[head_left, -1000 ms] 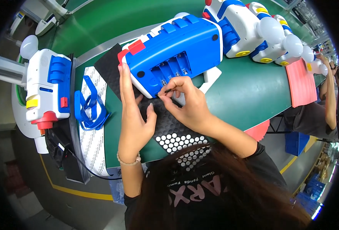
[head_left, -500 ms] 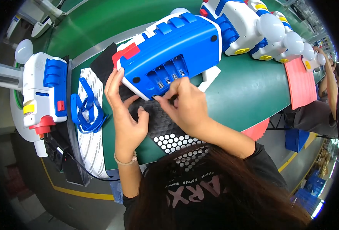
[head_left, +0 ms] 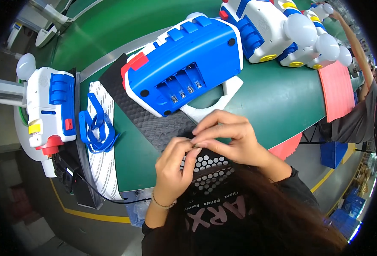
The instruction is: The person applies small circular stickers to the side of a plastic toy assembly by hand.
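Observation:
My left hand [head_left: 173, 168] and my right hand [head_left: 233, 136] meet low in the middle, fingertips pinched together. Whatever they pinch is too small to make out. Under them lies a black dimpled sheet [head_left: 152, 126], with rows of white round dots [head_left: 205, 162] at its near end. Beyond my hands, touched by neither, a blue-and-white toy [head_left: 188, 55] lies with its blue underside showing. Its battery bay [head_left: 182, 87] has no cover and shows metal contacts. Black round pads [head_left: 144, 93] sit near corners of that underside.
A similar toy [head_left: 47, 102] stands at the left beside coiled blue straps [head_left: 98, 128] on a white printed strip [head_left: 101, 170]. More toys with white globes [head_left: 301, 30] line the back right. Pink foam sheets [head_left: 337, 91] lie at the right edge, near another person's arm [head_left: 355, 47].
Both hands have left the toy's near corner and come toward me, joining over the black sheet. The toy has settled slightly leftward. At the right, the other person's arm has risen to a toy.

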`<state>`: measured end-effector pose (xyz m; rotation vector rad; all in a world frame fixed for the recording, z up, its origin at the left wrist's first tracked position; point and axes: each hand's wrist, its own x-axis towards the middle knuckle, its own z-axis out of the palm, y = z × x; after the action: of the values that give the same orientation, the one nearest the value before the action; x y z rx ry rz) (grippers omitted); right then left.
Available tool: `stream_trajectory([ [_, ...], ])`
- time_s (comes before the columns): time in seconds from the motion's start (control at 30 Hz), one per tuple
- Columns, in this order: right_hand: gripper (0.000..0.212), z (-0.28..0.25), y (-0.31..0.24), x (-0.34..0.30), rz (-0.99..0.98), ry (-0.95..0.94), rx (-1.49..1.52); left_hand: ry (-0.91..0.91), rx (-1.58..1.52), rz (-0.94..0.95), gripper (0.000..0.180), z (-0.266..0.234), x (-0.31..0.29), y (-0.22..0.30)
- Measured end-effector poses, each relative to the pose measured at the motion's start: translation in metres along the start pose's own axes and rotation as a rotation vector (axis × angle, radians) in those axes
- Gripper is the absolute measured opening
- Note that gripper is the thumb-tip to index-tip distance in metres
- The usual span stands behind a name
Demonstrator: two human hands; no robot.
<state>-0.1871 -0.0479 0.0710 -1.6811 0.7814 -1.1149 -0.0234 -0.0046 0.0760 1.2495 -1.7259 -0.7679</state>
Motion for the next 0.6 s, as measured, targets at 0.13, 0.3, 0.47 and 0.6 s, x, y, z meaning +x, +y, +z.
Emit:
stream_trajectory([
  [0.13,0.015,-0.001,0.002,-0.012,0.024,0.046,-0.02,-0.076,-0.038,-0.02,0.004,0.005,0.001,0.0],
  [0.3,0.011,-0.011,0.003,-0.014,0.155,-0.007,0.045,-0.11,-0.075,-0.006,0.004,0.01,0.001,-0.004],
  [0.47,0.007,-0.025,0.006,-0.009,0.081,-0.082,-0.01,0.015,0.026,-0.013,0.004,0.012,0.003,-0.008],
  [0.6,0.004,-0.058,0.004,0.004,-0.098,0.231,-0.284,0.503,0.413,-0.029,0.072,-0.002,0.004,-0.028],
])
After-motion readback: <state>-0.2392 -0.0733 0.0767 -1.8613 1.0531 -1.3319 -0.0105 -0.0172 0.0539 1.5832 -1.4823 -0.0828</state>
